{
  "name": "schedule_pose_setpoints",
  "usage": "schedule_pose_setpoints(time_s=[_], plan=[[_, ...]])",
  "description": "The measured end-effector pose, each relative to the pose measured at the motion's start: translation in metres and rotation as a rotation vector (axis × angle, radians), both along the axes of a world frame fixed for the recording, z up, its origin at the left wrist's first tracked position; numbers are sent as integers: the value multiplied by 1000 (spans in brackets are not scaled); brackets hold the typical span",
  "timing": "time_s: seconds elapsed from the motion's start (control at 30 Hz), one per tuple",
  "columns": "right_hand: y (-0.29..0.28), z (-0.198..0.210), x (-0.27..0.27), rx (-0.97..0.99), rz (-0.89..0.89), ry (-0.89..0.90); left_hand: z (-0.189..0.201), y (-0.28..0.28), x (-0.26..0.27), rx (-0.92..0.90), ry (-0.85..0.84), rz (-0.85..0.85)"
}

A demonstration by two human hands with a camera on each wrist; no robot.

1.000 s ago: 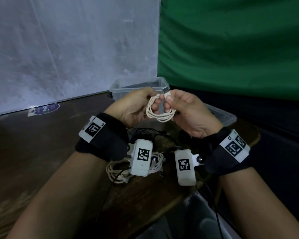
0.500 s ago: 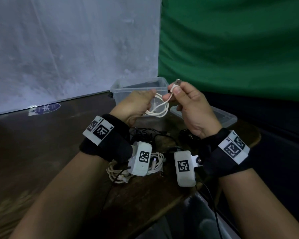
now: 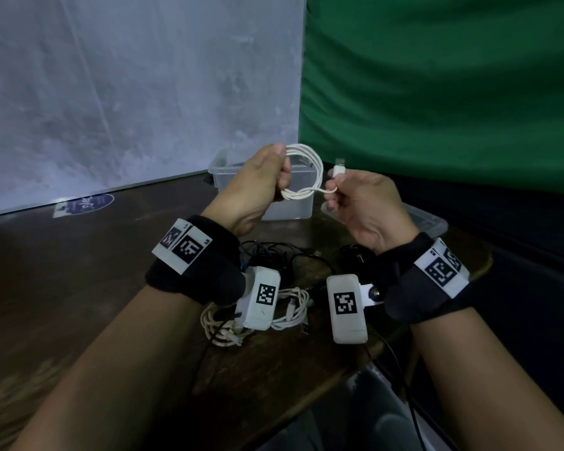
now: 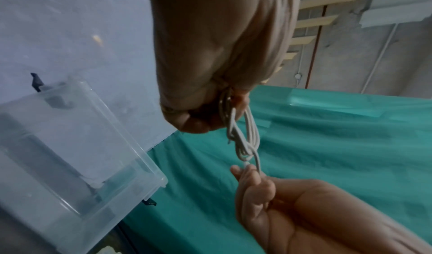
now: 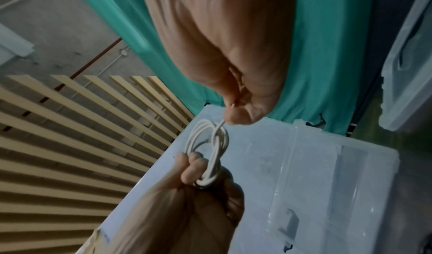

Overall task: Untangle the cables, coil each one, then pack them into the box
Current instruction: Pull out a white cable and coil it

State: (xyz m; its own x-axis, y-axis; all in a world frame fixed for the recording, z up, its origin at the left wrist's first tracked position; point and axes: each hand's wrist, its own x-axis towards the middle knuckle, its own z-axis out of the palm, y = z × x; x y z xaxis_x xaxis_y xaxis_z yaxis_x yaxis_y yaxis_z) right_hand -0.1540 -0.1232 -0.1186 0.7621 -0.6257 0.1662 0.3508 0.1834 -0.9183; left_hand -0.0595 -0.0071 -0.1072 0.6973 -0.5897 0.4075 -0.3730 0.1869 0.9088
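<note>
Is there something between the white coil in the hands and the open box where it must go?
Nothing visible. The left hand holds the white coil in the air before the clear box, whose top is open; its lid lies to the right.

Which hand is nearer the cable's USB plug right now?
Right. The right hand pinches the cable just below the USB plug; the left hand grips the white coil, off to the plug's left.
</note>
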Motion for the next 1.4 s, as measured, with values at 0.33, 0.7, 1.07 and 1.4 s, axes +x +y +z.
schedule_pose_setpoints(time_s=[0.33, 0.7, 1.07, 1.4], plan=[[-4, -4, 1, -253, 144, 45, -2, 0, 1, 46, -27, -72], [1, 3, -8, -63, 268, -23, -8, -2, 4, 133, 42, -69], [-7, 0, -16, -123, 346, -51, 5, 8, 2, 239, 528, -260], [0, -6, -12, -287, 272, -26, 5, 8, 6, 294, 530, -259]])
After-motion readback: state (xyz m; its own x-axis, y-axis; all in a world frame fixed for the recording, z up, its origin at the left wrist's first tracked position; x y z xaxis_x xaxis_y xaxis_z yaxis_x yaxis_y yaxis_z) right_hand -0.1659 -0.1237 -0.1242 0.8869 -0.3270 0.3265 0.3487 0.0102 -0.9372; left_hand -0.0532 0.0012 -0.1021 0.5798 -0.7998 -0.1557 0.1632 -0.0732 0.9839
